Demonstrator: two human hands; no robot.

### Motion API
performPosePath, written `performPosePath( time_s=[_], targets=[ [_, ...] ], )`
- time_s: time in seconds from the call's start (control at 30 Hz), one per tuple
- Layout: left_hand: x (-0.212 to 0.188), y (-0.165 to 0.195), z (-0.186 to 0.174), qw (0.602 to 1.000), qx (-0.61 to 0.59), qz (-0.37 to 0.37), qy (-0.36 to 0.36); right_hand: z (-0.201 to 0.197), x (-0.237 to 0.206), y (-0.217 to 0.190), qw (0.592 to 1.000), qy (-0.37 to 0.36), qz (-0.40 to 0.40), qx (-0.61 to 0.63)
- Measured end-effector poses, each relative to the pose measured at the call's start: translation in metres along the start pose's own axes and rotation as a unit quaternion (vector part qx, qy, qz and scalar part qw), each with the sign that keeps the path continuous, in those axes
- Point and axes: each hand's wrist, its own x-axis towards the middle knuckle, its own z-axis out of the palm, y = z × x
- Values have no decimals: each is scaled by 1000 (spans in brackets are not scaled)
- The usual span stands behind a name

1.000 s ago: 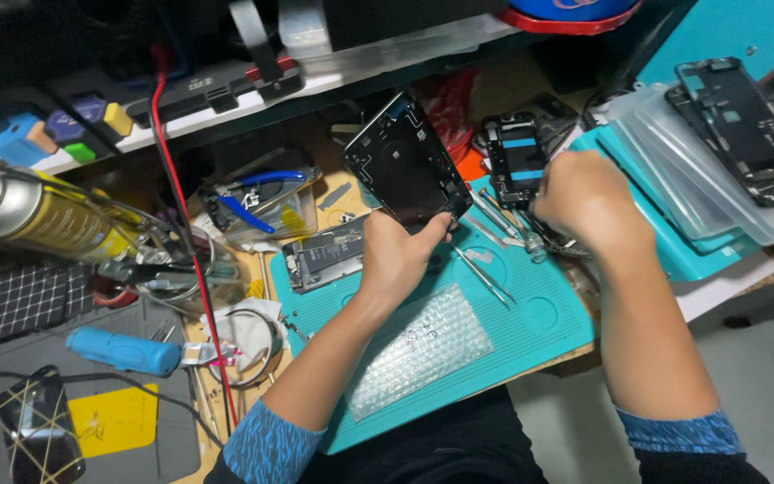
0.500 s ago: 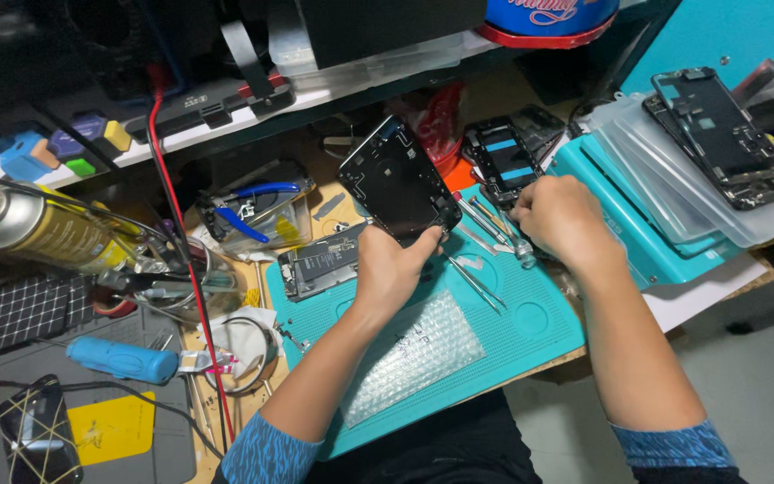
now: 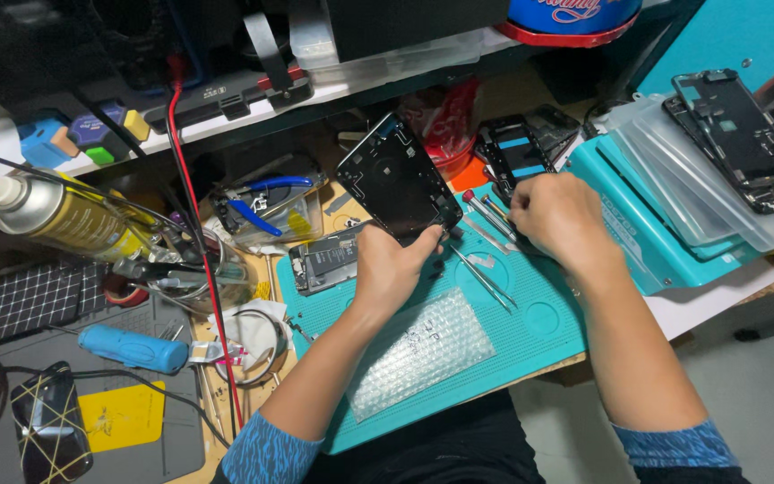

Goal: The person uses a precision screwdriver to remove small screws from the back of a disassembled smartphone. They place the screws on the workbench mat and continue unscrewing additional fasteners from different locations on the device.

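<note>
A teal mat (image 3: 530, 314), a black phone frame (image 3: 396, 179), a yellow spray can (image 3: 64, 220), blue-patterned sleeves (image 3: 266, 453).

The right hand (image 3: 559, 220) has let go of the small black phone part (image 3: 514, 154) it held up a second ago; that part now lies by the orange patch at the mat's far edge. The hand has dropped to the screwdrivers (image 3: 485, 208) on the teal mat (image 3: 544, 327), fingers curled over them.
</note>
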Motion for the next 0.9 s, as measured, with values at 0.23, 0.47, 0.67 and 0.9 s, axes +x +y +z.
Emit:
performPosePath(
  time_s=[0.23, 0.47, 0.67, 0.9],
  targets=[
    [8, 8, -6, 1000, 14, -19, 5, -34, 10, 13, 976, 178, -41, 119],
    [13, 18, -22, 1000, -17, -13, 20, -69, -2, 9, 978, 107, -18, 178],
    [-14, 44, -41, 996, 37, 18, 82, -86, -25, -16, 970, -2, -121, 210],
    [-39, 63, -61, 989, 81, 21, 126, -69, -25, -63, 961, -53, -212, 167]
  ],
)
